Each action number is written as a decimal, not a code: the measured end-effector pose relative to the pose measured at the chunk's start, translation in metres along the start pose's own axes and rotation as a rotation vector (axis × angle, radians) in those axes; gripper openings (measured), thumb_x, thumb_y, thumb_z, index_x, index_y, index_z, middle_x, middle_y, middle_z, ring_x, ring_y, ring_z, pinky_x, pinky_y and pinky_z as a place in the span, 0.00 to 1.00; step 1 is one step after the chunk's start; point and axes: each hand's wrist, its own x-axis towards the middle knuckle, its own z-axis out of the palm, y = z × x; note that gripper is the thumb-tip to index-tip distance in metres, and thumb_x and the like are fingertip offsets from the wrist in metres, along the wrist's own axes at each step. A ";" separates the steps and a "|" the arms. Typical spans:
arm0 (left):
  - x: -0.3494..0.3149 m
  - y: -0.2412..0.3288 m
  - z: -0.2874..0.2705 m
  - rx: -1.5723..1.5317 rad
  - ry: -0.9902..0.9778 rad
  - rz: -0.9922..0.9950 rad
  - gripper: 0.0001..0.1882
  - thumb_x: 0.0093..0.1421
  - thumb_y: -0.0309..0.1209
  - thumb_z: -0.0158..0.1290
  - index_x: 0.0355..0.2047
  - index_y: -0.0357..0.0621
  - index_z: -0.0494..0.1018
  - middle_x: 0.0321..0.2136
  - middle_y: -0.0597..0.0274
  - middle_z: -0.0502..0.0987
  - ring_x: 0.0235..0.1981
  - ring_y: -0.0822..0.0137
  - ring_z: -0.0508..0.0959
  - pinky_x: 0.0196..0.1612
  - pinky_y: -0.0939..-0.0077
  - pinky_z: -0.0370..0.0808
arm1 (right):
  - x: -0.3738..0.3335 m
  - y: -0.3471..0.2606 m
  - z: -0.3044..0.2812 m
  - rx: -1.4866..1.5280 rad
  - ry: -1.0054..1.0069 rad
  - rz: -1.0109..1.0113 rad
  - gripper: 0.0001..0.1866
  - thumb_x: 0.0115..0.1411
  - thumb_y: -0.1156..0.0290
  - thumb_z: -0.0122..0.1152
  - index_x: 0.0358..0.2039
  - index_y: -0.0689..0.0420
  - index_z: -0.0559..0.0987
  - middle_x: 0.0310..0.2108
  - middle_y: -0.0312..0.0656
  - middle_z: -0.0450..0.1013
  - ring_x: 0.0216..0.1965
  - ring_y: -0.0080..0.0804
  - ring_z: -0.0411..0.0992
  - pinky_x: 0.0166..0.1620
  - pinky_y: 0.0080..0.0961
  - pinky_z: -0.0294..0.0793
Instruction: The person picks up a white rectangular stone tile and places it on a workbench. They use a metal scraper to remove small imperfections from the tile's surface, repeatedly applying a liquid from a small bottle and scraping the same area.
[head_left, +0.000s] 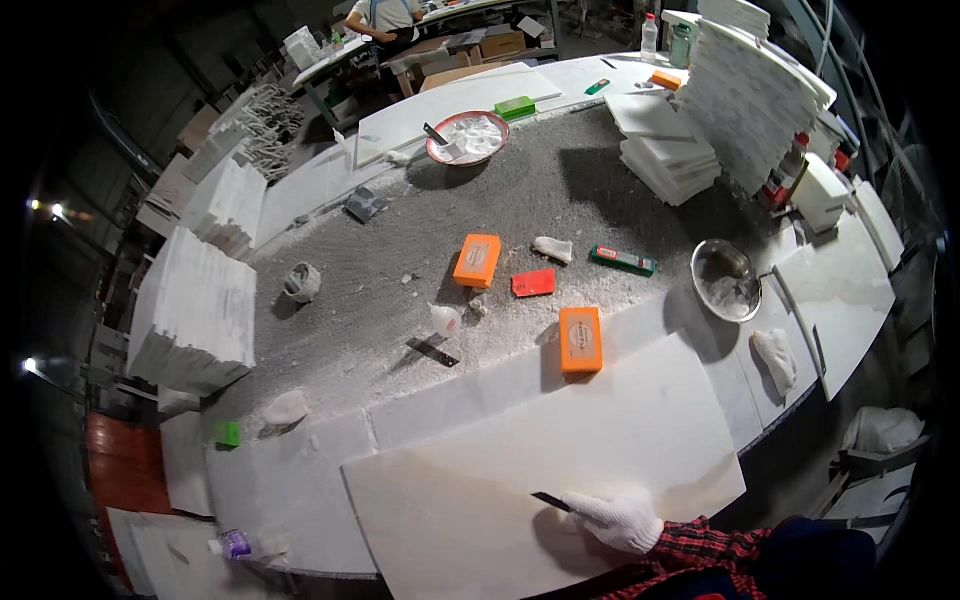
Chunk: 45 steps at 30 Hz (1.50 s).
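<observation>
My right hand (622,520), in a white knit glove with a red plaid sleeve behind it, is closed on a thin dark blade (551,502). The blade sticks out to the left past the fingers, over a large pale stone slab (500,470) at the table's near edge. Whether its tip touches the slab I cannot tell. An orange box (581,341) stands just beyond the slab's far edge. My left hand is out of view.
Farther in lie a second orange box (478,261), a red box (533,283), a green box (623,261) and a dark flat strip (433,352). A metal bowl (698,270) and a red-rimmed bowl (431,150) hold white material. Slab stacks (190,310) rise left and right. A person (385,18) stands far back.
</observation>
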 end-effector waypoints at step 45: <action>-0.254 -0.034 -0.099 -0.520 0.104 0.934 0.10 0.70 0.30 0.55 0.45 0.36 0.78 0.38 0.60 0.83 0.42 0.72 0.80 0.49 0.75 0.76 | -0.127 -0.174 0.126 0.261 -0.504 0.045 0.21 0.60 0.64 0.68 0.56 0.42 0.82 0.42 0.43 0.83 0.40 0.38 0.83 0.46 0.29 0.80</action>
